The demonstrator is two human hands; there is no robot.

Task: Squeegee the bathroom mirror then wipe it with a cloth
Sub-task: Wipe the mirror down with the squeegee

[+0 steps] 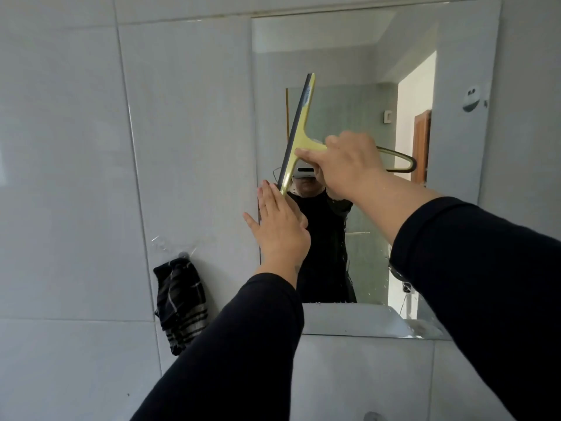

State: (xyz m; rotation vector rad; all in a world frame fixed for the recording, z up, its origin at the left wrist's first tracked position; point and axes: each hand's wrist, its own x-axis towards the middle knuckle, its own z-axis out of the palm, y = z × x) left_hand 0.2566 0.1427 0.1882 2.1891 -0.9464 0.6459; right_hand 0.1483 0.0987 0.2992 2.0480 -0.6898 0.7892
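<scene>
Right hand [349,165]: grasps yellow squeegee [299,132], blade tilted against mirror [455,56]. Left hand [279,226]: fingers straight, flat at mirror's edge. Striped cloth [180,302]: hangs on tiled wall [76,147].

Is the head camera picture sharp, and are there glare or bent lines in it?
Head view: soft, even daylight, no hard shadows; the tile wall carries a pale sheen; wide-angle distortion tilts the mirror edges; the right hand on the squeegee looks slightly soft, the left hand too.
</scene>
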